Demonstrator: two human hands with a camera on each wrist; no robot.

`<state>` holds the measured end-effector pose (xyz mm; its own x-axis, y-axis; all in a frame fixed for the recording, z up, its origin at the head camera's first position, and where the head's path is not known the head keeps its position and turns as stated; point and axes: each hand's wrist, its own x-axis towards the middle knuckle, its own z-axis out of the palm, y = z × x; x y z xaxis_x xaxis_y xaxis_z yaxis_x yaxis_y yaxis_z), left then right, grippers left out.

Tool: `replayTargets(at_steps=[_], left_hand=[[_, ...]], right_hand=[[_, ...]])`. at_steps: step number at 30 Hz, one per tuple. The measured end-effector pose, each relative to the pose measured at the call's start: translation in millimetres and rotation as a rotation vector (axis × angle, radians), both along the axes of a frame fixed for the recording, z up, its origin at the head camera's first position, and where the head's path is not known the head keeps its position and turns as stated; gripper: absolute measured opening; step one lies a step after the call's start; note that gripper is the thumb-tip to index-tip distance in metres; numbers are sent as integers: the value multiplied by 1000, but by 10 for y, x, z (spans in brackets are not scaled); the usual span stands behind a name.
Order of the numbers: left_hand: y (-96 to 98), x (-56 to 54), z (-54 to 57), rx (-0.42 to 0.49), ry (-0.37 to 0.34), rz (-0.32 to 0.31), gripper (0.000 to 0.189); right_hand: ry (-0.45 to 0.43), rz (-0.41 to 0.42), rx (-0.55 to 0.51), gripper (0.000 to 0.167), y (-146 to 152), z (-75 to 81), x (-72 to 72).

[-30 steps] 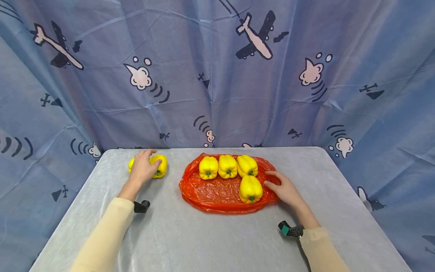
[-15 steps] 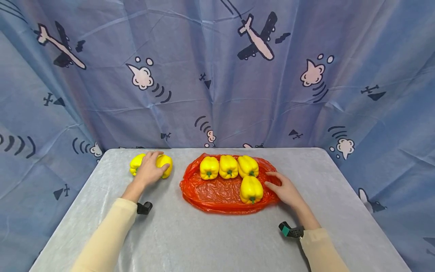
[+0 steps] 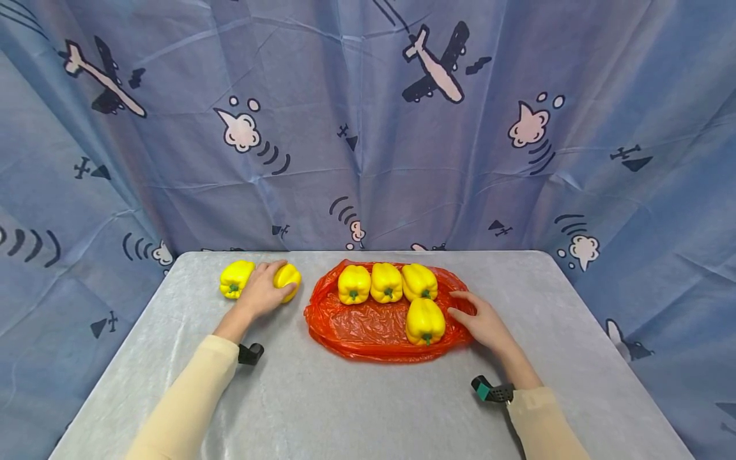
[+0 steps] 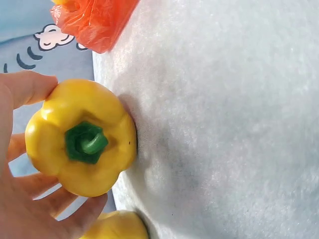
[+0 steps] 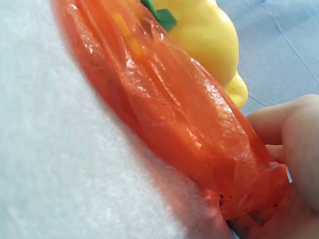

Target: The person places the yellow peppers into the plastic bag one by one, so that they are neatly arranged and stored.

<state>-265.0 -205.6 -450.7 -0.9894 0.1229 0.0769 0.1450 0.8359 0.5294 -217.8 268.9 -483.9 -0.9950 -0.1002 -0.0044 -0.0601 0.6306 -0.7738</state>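
In the head view my left hand [image 3: 263, 292] holds a yellow bell pepper [image 3: 289, 282] on the left of the table. Up close in the left wrist view, its thumb [image 4: 35, 88] presses the upper side of the gripped pepper, fingers curving behind and below; the green stem [image 4: 88, 142] faces the camera. Another yellow bell pepper [image 3: 236, 279] lies just left of that hand. My right hand [image 3: 485, 324] grips the right edge of a red plastic bag [image 3: 368, 324], thumb and fingers around the film; some fingers are hidden behind it.
Three yellow peppers [image 3: 386, 282] sit in a row along the bag's back. A fourth-corner pepper [image 3: 425, 321] lies in front at its right end. The grey-white table [image 3: 356, 409] ends against a blue patterned curtain [image 3: 356, 128].
My left hand has moved right with the bell pepper, widening the distance to the other pepper at far left, which now shows whole. The right hand and bag have stayed put.
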Motion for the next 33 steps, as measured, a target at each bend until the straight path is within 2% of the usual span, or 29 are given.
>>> replayTargets(at_steps=[14, 25, 33], left_hand=[[18, 35, 17, 35, 34, 34, 69], [176, 154, 139, 83, 54, 37, 70], [345, 239, 221, 142, 146, 7, 66]], right_hand=[[8, 4, -8, 49, 2, -5, 10], [4, 3, -2, 48, 16, -23, -14], [-11, -5, -6, 48, 5, -14, -10]])
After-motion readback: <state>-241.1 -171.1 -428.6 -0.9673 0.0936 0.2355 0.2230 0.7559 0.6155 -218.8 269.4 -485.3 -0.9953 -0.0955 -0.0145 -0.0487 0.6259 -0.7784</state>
